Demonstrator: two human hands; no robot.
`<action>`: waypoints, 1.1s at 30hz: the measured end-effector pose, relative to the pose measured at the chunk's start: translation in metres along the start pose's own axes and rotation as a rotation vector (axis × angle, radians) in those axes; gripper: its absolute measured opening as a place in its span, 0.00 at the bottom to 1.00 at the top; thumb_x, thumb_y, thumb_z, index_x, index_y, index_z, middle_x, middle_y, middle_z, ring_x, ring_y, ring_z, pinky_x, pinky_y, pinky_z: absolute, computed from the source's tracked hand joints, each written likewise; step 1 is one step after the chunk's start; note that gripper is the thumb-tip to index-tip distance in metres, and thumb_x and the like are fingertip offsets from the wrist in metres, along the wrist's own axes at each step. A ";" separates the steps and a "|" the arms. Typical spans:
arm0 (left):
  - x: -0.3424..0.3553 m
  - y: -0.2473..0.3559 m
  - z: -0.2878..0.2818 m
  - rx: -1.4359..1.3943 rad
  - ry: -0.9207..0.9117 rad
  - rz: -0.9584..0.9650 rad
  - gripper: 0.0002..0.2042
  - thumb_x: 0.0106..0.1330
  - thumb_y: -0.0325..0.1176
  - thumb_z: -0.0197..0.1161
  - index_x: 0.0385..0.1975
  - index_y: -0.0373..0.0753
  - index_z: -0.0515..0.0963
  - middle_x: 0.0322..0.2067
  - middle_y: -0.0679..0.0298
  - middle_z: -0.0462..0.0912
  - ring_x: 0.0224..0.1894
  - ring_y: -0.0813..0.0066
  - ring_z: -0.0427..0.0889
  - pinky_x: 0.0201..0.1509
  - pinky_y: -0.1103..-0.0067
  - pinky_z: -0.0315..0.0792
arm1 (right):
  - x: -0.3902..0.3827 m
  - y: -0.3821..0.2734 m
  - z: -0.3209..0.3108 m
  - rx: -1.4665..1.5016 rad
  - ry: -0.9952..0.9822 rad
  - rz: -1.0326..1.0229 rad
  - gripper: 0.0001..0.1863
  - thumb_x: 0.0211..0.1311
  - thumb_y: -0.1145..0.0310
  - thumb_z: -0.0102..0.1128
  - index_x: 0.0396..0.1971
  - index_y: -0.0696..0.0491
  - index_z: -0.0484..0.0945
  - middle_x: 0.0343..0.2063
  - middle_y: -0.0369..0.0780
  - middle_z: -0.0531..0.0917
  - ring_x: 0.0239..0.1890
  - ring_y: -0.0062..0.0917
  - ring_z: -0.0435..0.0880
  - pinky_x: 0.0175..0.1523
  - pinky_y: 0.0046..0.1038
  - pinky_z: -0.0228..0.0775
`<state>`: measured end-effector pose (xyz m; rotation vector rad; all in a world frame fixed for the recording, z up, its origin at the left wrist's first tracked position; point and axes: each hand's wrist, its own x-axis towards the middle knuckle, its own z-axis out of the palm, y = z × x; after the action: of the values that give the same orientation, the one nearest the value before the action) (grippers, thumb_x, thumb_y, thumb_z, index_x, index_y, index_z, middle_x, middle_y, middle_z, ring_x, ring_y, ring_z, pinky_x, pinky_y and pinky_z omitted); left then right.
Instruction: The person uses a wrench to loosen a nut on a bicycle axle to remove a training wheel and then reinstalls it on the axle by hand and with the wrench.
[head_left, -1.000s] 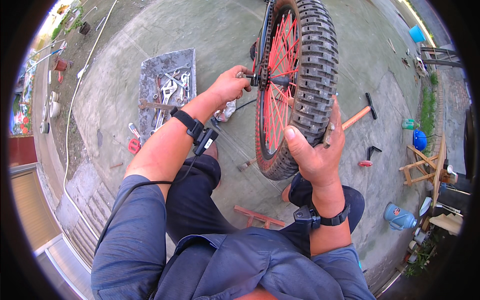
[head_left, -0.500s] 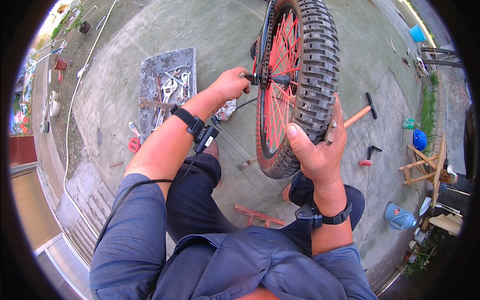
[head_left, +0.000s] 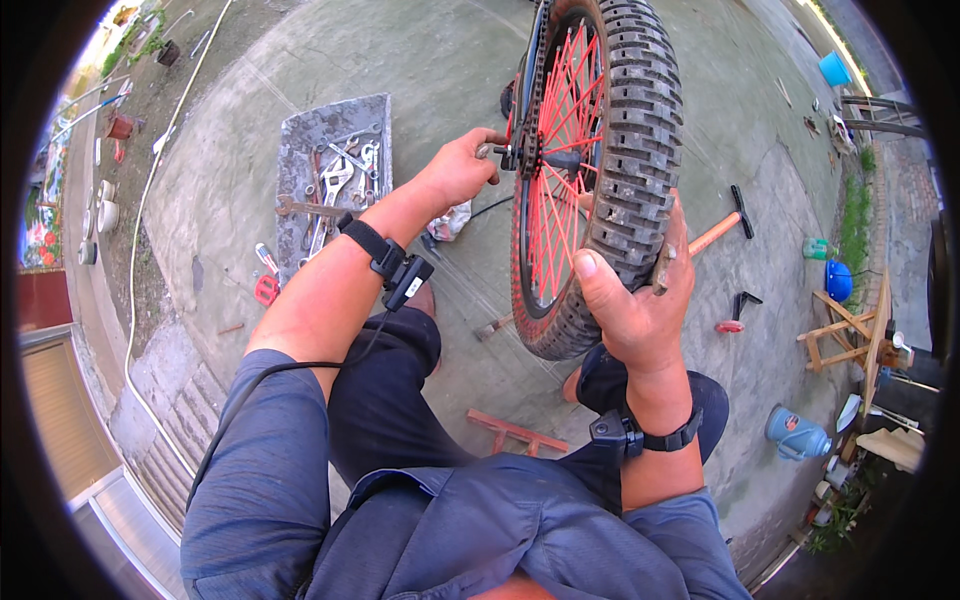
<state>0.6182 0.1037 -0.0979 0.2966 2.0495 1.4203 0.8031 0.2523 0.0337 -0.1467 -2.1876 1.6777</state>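
A bicycle wheel (head_left: 568, 160) with red spokes and a knobby black tyre (head_left: 635, 130) stands upright in front of me, its chain and sprocket on the left side. My right hand (head_left: 645, 300) grips the tyre's lower right, with the thumb on the near side and the fingers partly hidden behind it. A small brownish piece (head_left: 662, 268) shows at those fingers; its kind is unclear. At the wheel's left, my left hand (head_left: 465, 168) is closed beside the dark axle end (head_left: 508, 157). What its curled fingers pinch is too small to make out.
A grey tray (head_left: 290, 150) of wrenches lies to the left, with a red pedal-like part (head_left: 266, 290) near it. An orange-handled hammer (head_left: 715, 232) and a red-and-black tool (head_left: 738, 313) lie right. A red metal stand (head_left: 515, 432) is near my feet, a blue jug (head_left: 798, 435) farther right.
The wheel has tilted very slightly to the right, with my right hand on it. My left hand stays by the axle end.
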 end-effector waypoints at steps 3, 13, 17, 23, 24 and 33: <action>0.002 -0.001 -0.002 0.023 -0.021 -0.045 0.21 0.55 0.24 0.53 0.52 0.39 0.76 0.27 0.62 0.82 0.23 0.81 0.71 0.24 0.80 0.64 | 0.000 0.000 0.000 -0.007 0.004 -0.004 0.32 0.51 0.61 0.69 0.53 0.60 0.68 0.41 0.39 0.81 0.37 0.17 0.78 0.45 0.22 0.70; -0.003 0.006 -0.002 -0.023 0.049 0.038 0.21 0.54 0.24 0.54 0.51 0.39 0.76 0.26 0.62 0.81 0.23 0.80 0.71 0.24 0.80 0.63 | 0.001 0.002 0.000 -0.031 0.019 -0.013 0.33 0.50 0.60 0.69 0.53 0.60 0.69 0.41 0.39 0.81 0.36 0.17 0.77 0.45 0.22 0.70; 0.003 0.001 -0.006 0.035 -0.026 -0.043 0.22 0.54 0.24 0.54 0.52 0.41 0.76 0.25 0.63 0.80 0.23 0.80 0.71 0.25 0.80 0.64 | 0.001 0.002 0.000 -0.015 0.011 -0.008 0.32 0.50 0.60 0.69 0.53 0.60 0.69 0.40 0.38 0.81 0.36 0.17 0.77 0.45 0.22 0.70; 0.005 -0.001 -0.006 0.045 -0.035 -0.015 0.23 0.54 0.23 0.54 0.53 0.41 0.75 0.24 0.64 0.79 0.23 0.80 0.71 0.25 0.80 0.64 | 0.001 0.002 0.001 -0.018 0.016 -0.019 0.33 0.50 0.60 0.69 0.53 0.60 0.69 0.41 0.38 0.81 0.35 0.16 0.77 0.44 0.21 0.70; 0.003 -0.002 -0.005 0.019 -0.002 0.032 0.23 0.54 0.23 0.55 0.53 0.41 0.75 0.25 0.64 0.79 0.23 0.80 0.70 0.25 0.80 0.64 | 0.002 0.002 0.001 -0.014 0.019 -0.020 0.33 0.50 0.60 0.69 0.53 0.60 0.68 0.41 0.39 0.81 0.35 0.16 0.77 0.44 0.21 0.70; -0.002 0.004 -0.003 0.032 0.000 -0.030 0.23 0.53 0.23 0.56 0.52 0.40 0.77 0.26 0.63 0.79 0.25 0.80 0.71 0.27 0.79 0.65 | 0.001 0.001 0.002 0.021 0.018 0.002 0.33 0.51 0.61 0.69 0.54 0.60 0.67 0.42 0.39 0.81 0.36 0.16 0.78 0.45 0.21 0.71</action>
<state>0.6170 0.1016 -0.0927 0.2784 2.0699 1.3703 0.8009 0.2509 0.0327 -0.1582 -2.1574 1.6930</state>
